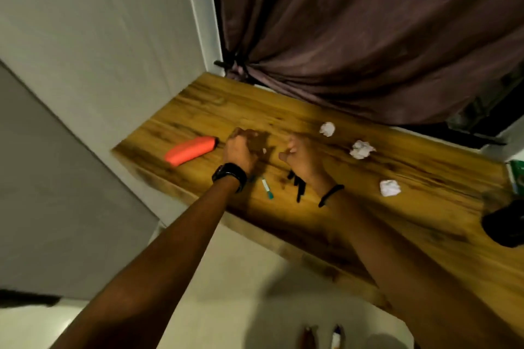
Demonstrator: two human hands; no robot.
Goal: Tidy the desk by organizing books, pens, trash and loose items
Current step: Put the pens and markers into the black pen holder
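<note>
Both my arms reach over the wooden desk (368, 207). My left hand (239, 147), with a black watch on its wrist, hovers to the right of an orange pencil case (190, 150); its fingers curl downward and nothing shows in them. My right hand (300, 154) is loosely curled with fingers apart, above several black pens (296, 184). A white pen with a teal cap (267, 188) lies between my wrists. Three crumpled paper balls lie to the right: one far (327, 129), one in the middle (361, 149), one near (390, 188).
A dark curtain (368, 37) hangs behind the desk and a grey wall (99, 37) borders it on the left. A black object (504, 224) and a green item (517, 176) sit at the desk's right end. The pale floor (226, 292) lies below, with my feet (323, 337) showing.
</note>
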